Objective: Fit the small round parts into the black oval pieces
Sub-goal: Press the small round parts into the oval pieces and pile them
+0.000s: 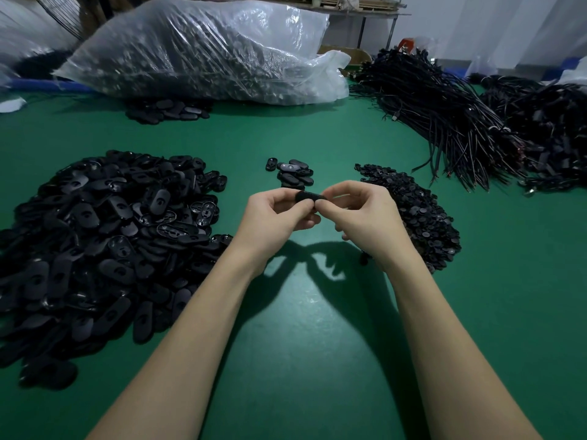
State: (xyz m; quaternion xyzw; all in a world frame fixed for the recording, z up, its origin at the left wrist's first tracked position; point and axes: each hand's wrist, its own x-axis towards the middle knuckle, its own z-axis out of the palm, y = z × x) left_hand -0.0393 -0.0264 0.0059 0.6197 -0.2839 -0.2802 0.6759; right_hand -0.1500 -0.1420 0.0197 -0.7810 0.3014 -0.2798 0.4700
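Both hands hold one matte black oval piece [307,197] above the green bench [305,328]: left hand [275,217] pinches its left end, right hand [360,214] its right. Heap of oval shells [104,236] lies left; pile of small round discs [419,214] right, glossy cables [444,115] beyond.

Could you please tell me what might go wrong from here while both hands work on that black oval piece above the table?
Held in mid-air between left hand and right hand, the black oval plastic piece could slip and drop onto the green table mat. It might land in the large heap of black oval pieces rather than the small stack of oval pieces behind the hands.
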